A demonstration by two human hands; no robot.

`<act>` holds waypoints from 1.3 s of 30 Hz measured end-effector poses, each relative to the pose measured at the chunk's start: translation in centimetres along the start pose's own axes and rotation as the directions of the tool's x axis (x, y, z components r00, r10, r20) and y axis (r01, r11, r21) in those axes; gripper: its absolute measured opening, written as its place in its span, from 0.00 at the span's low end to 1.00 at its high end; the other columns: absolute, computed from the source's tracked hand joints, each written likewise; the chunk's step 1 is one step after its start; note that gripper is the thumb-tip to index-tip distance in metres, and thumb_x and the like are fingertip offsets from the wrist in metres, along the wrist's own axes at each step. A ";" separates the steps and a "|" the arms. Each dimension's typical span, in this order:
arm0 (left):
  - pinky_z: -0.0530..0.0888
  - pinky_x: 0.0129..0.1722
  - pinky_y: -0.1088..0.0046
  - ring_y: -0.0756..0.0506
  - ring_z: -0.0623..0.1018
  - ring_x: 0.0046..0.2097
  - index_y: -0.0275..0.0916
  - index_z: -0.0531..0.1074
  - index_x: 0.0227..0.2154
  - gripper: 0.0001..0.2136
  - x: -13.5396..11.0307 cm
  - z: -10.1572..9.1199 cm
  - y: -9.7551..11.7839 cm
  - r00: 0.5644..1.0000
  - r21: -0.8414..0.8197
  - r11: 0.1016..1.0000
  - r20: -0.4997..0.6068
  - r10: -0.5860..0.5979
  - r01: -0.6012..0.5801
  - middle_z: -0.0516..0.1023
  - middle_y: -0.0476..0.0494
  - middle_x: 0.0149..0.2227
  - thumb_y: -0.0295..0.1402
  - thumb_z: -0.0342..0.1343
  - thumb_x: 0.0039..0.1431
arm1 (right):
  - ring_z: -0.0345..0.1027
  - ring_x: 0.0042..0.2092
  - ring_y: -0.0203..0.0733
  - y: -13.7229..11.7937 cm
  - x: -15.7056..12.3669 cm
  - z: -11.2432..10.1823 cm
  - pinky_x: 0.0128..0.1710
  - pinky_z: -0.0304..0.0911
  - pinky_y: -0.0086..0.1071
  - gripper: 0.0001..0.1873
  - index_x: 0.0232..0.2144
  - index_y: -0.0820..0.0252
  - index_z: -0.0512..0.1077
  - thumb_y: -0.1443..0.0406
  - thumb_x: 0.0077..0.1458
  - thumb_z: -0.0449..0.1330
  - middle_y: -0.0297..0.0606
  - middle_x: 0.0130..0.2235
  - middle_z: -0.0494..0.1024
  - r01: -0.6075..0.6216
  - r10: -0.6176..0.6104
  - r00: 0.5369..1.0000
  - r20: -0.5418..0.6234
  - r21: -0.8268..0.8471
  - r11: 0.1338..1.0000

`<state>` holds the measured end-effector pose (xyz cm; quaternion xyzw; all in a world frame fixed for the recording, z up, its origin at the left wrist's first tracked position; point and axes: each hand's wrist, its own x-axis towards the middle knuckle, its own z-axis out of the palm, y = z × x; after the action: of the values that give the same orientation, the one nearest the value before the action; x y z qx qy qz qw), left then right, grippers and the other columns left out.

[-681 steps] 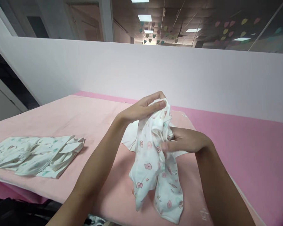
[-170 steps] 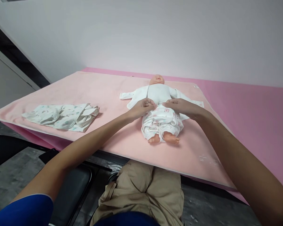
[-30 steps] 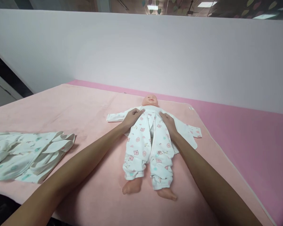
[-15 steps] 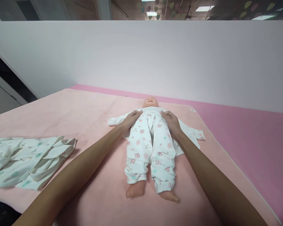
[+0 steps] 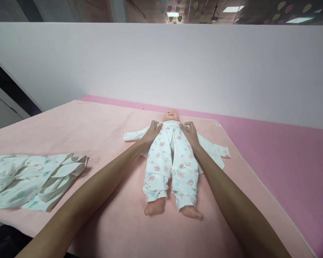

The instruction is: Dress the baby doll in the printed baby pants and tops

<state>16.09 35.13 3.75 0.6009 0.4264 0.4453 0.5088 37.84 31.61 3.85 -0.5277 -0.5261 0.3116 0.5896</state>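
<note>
A baby doll [image 5: 170, 116] lies on its back on the pale pink towel [image 5: 102, 129], head away from me. It wears white trousers with pink animal prints [image 5: 169, 168], pulled high up to its chest, and bare feet stick out below. An open white jacket [image 5: 218, 152] spreads under it with sleeves out to both sides. My left hand [image 5: 152, 130] pinches the trousers' waistband at the doll's left side of the picture. My right hand [image 5: 187, 132] pinches the waistband on the other side. Both hands are closed on the fabric just below the doll's chin.
A second set of white baby clothes with green prints [image 5: 34, 179] lies crumpled at the left of the towel. A brighter pink mat [image 5: 285, 161] shows on the right. A white partition wall [image 5: 161, 64] stands close behind.
Both hands have slid up the doll's body, drawing the waistband from the belly to just under the chin. Long before, the trousers were off the doll and held in the air.
</note>
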 end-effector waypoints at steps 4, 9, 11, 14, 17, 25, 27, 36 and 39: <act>0.63 0.34 0.72 0.48 0.66 0.32 0.43 0.63 0.35 0.14 -0.8 -0.2 0.4 0.999 0.163 0.985 0.004 0.051 -0.051 0.63 0.53 0.30 0.46 0.56 0.73 | 0.65 0.36 0.45 -0.6 0.0 -0.8 0.42 0.61 0.39 0.15 0.35 0.51 0.67 0.50 0.61 0.64 0.33 0.32 0.72 0.105 -0.128 0.991 -0.036 -0.375 0.921; 0.64 0.40 0.68 0.42 0.72 0.38 0.43 0.70 0.41 0.04 -3.3 -1.3 3.0 0.971 0.374 0.916 -0.122 0.206 -0.147 0.73 0.46 0.35 0.28 0.57 0.67 | 0.65 0.52 0.57 -6.3 -3.7 -1.3 0.55 0.59 0.49 0.07 0.41 0.54 0.69 0.68 0.59 0.60 0.46 0.47 0.76 0.340 -0.404 0.913 0.064 -0.665 0.664; 0.66 0.45 0.66 0.40 0.74 0.45 0.43 0.73 0.44 0.06 -6.2 -2.0 4.2 0.949 0.407 0.891 -0.146 0.280 -0.201 0.77 0.42 0.42 0.28 0.58 0.66 | 0.66 0.50 0.55 -9.5 -7.9 -1.2 0.53 0.61 0.47 0.06 0.44 0.53 0.70 0.67 0.64 0.57 0.44 0.48 0.77 0.476 -0.436 0.871 0.228 -0.616 0.628; 0.68 0.47 0.62 0.37 0.76 0.48 0.44 0.75 0.46 0.07 -13.7 -2.8 5.6 0.953 0.436 0.865 -0.047 0.298 -0.249 0.80 0.40 0.48 0.37 0.59 0.68 | 0.69 0.45 0.52 -12.5 -15.9 -1.2 0.49 0.61 0.46 0.01 0.41 0.50 0.71 0.63 0.69 0.59 0.39 0.43 0.79 0.654 -0.323 0.736 0.594 -0.503 0.565; 0.70 0.51 0.58 0.35 0.76 0.50 0.49 0.76 0.46 0.09 -22.7 -2.7 5.6 0.967 0.493 0.844 -0.020 0.256 -0.213 0.80 0.41 0.49 0.44 0.61 0.68 | 0.68 0.46 0.53 -12.4 -22.6 -1.2 0.48 0.60 0.47 0.03 0.40 0.53 0.72 0.63 0.69 0.62 0.42 0.42 0.78 0.748 -0.270 0.652 0.709 -0.542 0.383; 0.71 0.48 0.54 0.33 0.78 0.48 0.47 0.72 0.44 0.09 -30.0 -1.5 2.7 0.994 0.569 0.822 -0.076 0.081 -0.023 0.81 0.40 0.45 0.45 0.57 0.68 | 0.64 0.42 0.54 -8.4 -25.1 0.0 0.42 0.56 0.48 0.03 0.39 0.57 0.71 0.70 0.66 0.59 0.44 0.38 0.75 0.685 -0.289 0.717 0.635 -0.719 0.118; 0.70 0.46 0.55 0.34 0.78 0.46 0.46 0.72 0.40 0.08 -29.2 -1.5 2.8 0.994 0.586 0.809 -0.055 0.091 -0.042 0.82 0.42 0.42 0.43 0.58 0.67 | 0.64 0.42 0.55 -8.0 -24.8 0.5 0.42 0.55 0.48 0.03 0.39 0.57 0.71 0.70 0.65 0.60 0.44 0.38 0.74 0.650 -0.296 0.741 0.603 -0.755 0.091; 0.66 0.40 0.64 0.36 0.80 0.43 0.43 0.69 0.36 0.14 -28.7 -0.2 3.5 0.998 0.593 0.804 -0.065 0.011 0.030 0.82 0.43 0.39 0.44 0.66 0.58 | 0.65 0.42 0.51 -7.7 -25.0 1.4 0.45 0.55 0.45 0.07 0.32 0.56 0.69 0.70 0.61 0.63 0.41 0.36 0.76 0.580 -0.355 0.787 0.505 -0.802 0.144; 0.66 0.38 0.66 0.40 0.79 0.39 0.43 0.68 0.37 0.10 -28.7 -0.2 3.0 0.996 0.604 0.797 -0.072 0.060 -0.004 0.81 0.46 0.36 0.41 0.61 0.64 | 0.65 0.42 0.51 -8.9 -25.9 1.3 0.46 0.54 0.44 0.08 0.31 0.56 0.68 0.70 0.60 0.62 0.41 0.36 0.77 0.585 -0.377 0.783 0.495 -0.792 0.176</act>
<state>9.18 7.12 3.88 0.7186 0.5573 0.3210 0.2645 28.41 5.90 4.65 -0.5359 -0.7961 -0.1940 0.2034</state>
